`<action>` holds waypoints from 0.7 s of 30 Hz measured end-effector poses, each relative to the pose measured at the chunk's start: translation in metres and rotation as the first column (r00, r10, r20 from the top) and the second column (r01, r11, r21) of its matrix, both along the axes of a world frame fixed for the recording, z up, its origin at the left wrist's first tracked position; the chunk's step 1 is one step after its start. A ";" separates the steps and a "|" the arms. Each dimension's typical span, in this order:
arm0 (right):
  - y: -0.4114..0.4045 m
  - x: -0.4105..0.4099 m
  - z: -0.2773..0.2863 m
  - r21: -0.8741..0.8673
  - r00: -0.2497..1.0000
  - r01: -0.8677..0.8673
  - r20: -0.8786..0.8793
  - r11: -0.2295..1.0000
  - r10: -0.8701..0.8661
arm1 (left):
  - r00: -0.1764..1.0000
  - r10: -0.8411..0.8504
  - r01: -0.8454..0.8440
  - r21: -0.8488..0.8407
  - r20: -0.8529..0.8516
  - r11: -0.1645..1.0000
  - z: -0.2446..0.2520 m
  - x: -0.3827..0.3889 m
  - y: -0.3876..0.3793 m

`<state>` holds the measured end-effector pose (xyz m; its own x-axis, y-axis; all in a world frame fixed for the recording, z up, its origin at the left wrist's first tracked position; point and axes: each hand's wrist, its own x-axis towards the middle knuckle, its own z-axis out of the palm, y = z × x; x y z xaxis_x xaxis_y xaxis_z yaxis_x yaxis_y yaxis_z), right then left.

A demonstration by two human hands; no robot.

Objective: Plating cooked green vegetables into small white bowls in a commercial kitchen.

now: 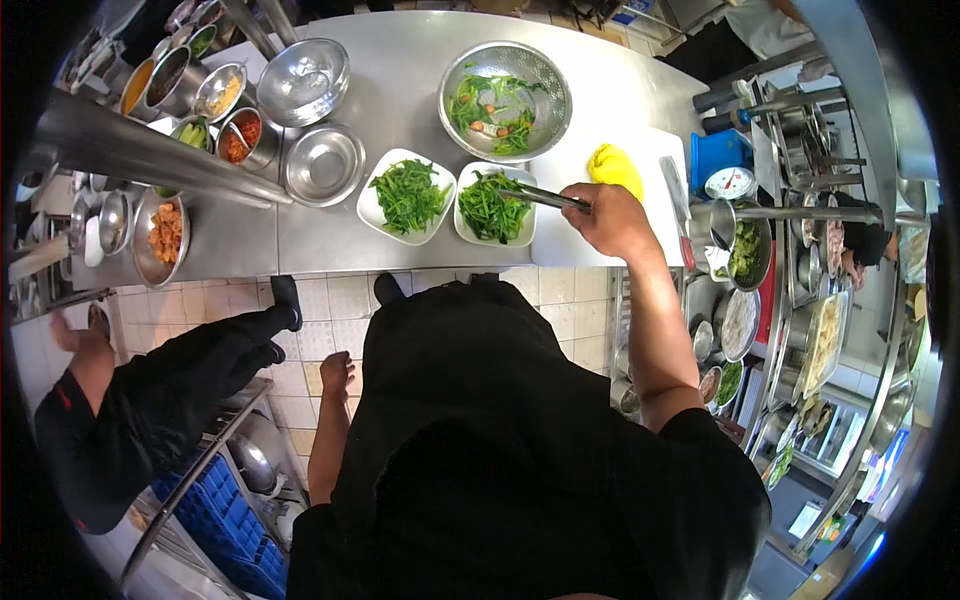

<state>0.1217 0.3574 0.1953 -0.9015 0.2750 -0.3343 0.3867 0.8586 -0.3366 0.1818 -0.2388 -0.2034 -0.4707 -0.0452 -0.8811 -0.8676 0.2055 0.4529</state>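
My right hand (611,220) holds a pair of metal tongs (555,199), whose tips touch the leafy greens (491,210) in the right one of two white square bowls (531,232). Similar greens (409,196) fill the left white bowl (365,206). Behind them stands a perforated steel colander (559,94) with some greens and several small orange-brown pieces. A yellow cloth (616,169) lies on a white board just beyond my right hand. My left hand (337,373) hangs beside my body over the floor, loosely curled, with nothing seen in it.
Steel bowls (324,165) and containers of chopped food stand on the left of the steel counter (322,244). A knife (675,195) lies on the board's right side, near a blue scale (720,154). Shelves of food are at right. Another person (172,397) is at left.
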 end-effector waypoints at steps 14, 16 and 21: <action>-0.007 0.022 -0.041 0.059 0.995 -0.014 -0.099 0.998 0.020 | 0.523 -0.326 0.417 -0.097 -0.787 0.904 0.247 -0.111 0.220; 0.001 0.021 -0.040 -0.009 0.995 -0.006 -0.103 1.000 0.005 | 0.427 -0.357 0.523 -0.095 -0.831 0.847 0.269 -0.120 0.251; 0.031 0.029 -0.034 -0.180 0.994 -0.006 -0.104 0.984 -0.013 | 0.298 -0.427 0.567 -0.201 -0.854 0.799 0.276 -0.143 0.323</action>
